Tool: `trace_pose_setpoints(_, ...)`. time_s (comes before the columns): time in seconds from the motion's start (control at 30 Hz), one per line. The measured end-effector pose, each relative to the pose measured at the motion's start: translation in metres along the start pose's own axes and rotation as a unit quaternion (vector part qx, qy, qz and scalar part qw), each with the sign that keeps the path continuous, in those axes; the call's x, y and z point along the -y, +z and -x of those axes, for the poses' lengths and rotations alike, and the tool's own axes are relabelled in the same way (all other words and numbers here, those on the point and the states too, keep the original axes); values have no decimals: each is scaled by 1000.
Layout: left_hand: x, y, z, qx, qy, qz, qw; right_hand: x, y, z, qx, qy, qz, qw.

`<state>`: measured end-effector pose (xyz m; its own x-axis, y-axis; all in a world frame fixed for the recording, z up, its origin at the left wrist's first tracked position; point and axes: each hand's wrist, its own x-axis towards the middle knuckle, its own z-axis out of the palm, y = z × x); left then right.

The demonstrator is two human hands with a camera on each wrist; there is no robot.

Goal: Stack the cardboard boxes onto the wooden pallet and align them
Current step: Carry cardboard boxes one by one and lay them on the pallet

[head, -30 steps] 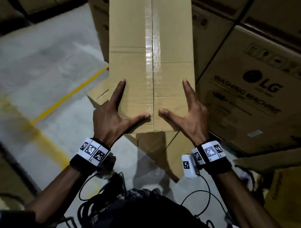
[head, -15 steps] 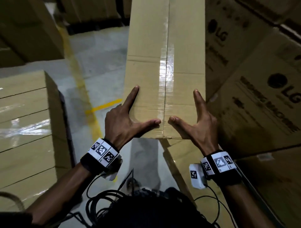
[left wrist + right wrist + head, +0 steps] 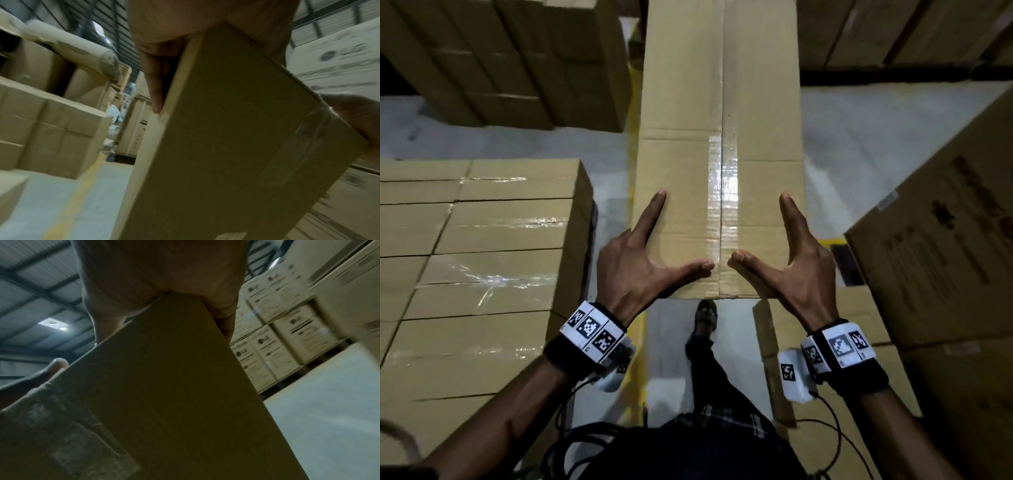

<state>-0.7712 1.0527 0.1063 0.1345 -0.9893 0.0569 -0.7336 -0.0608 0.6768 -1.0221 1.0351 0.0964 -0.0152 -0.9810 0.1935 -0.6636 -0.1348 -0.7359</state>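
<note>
To the right of the right hand, big printed cartons [image 3: 941,246] rise in a wall; to the left of the left hand, a block of stacked boxes [image 3: 479,246] sits lower than the carried load, its tops taped and glossy. No wooden pallet shows under them, so whether that block is the target cannot be told.

Between the hands, and reaching well ahead of them, is the long cardboard box [image 3: 719,147], held off the floor above a grey aisle with a yellow line [image 3: 635,363]. A taped seam runs down its middle.

The left hand [image 3: 640,263] and right hand [image 3: 796,267] clamp the near end: thumbs lie flat on top, almost meeting at the seam, a forefinger runs along each top edge, and the other fingers [image 3: 158,91] go down the sides.

The risk, as I judge it, lies in the grip being all at one end. The far end could dip or swing into the cartons on the right, or the smooth cardboard could slip through the palms. The person's foot [image 3: 705,315] is directly below the near edge.
</note>
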Motion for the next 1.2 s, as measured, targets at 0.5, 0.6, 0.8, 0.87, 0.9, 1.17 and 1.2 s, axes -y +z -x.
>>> trace_pose_setpoints(0.5,43,-42,-371,-141,-142,-56,978,51,141,-444,127,-120,-26,984)
trace_pose_setpoints(0.6,68,-47,-439,-158,-163,-53,972,61,184,-519,155,-135,-22,978)
trace_pose_setpoints(0.8,142,-72,-600,-177,-185,-42,966,95,290,-675,187,-153,-21,970)
trace_pose_setpoints(0.87,164,-90,-655,-186,-192,-39,963,118,322,-727,192,-153,-20,969)
trace_pose_setpoints(0.9,174,-99,-678,-189,-196,-38,962,128,336,-750,196,-157,-20,968)
trace_pose_setpoints(1.17,239,-165,-853,-208,-221,-21,952,200,444,-926,228,-177,-31,957)
trace_pose_setpoints(1.2,247,-173,-868,-208,-227,-15,951,206,457,-941,238,-180,-34,954)
